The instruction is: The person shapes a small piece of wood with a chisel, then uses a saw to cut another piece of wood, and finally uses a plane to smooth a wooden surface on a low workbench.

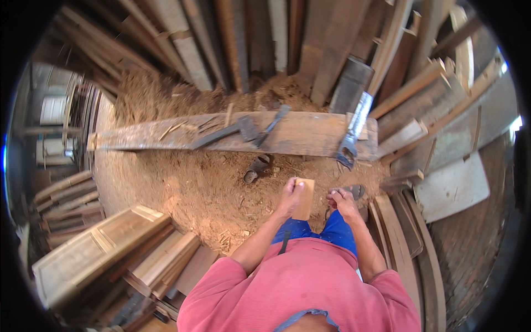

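My left hand (289,198) is closed on the edge of a small, flat piece of wood (305,203), its thumb on the face. The piece hangs over my lap, in front of my blue shorts. To the right of it and apart from it, my right hand (343,201) has its fingers curled together; what they hold, if anything, is too small to make out. Beyond my hands, a thick wooden bench (182,131) runs across. On it lie a hammer (247,128), a chisel (272,126) and, at the right end, a handsaw (354,130) whose handle overhangs the near edge.
Sawdust and shavings cover the floor (188,188). One dark sandal (257,169) lies below the bench. Upright planks (238,44) line the far side. A panelled wooden door (102,243) rests at the lower left; long boards (395,238) stand close on my right.
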### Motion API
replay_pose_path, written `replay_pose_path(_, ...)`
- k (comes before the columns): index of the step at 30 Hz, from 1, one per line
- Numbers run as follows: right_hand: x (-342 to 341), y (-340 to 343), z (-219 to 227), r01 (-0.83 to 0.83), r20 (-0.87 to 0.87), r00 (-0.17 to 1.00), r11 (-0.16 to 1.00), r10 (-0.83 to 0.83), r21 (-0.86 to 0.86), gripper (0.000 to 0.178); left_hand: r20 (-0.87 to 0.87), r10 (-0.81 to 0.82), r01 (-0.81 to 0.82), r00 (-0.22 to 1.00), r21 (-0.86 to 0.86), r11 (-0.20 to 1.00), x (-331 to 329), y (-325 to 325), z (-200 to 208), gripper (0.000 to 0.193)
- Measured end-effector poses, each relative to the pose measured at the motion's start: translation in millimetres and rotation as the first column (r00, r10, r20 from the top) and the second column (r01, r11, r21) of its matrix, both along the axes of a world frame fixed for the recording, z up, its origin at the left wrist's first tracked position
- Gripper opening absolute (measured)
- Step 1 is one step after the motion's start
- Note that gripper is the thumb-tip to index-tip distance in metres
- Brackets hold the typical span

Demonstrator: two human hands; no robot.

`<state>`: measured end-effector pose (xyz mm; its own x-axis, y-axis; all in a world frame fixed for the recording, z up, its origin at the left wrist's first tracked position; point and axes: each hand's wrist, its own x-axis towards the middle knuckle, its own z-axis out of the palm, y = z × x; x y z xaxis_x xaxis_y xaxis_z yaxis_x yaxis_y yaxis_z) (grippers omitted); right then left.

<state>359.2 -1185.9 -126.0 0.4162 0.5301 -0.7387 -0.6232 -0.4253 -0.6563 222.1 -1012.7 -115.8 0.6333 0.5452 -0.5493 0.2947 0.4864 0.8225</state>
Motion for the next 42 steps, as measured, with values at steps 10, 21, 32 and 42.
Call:
replay_pose_path(10, -109, 200, 37, -0.543, 0.549, 0.657, 0.829, 0.516, -0.129, 0.029, 0.082, 0.531, -0.524, 0.844, -0.087, 0.847, -259, 123, 26, 0.030)
replay_pose_path(21, -169, 302, 39, -0.705, 0.479, 0.555, 0.690, 0.680, -0.164, 0.032, 0.078, 0.674, -0.677, 0.735, 0.028, 0.735, -301, 166, 41, 0.019)
replay_pose_path(32, -86, 505, 52, -0.490, 0.657, 0.316, 0.710, 0.685, -0.505, 0.056, -0.006, 0.564, -0.563, 0.826, 0.051, 0.825, -254, 255, 44, 0.021)
replay_pose_path(42, -121, 618, -9, -0.460, 0.269, 0.248, 0.358, 0.930, -0.813, 0.078, -0.037, 0.531, -0.531, 0.846, 0.025, 0.847, -309, 360, 10, 0.021)
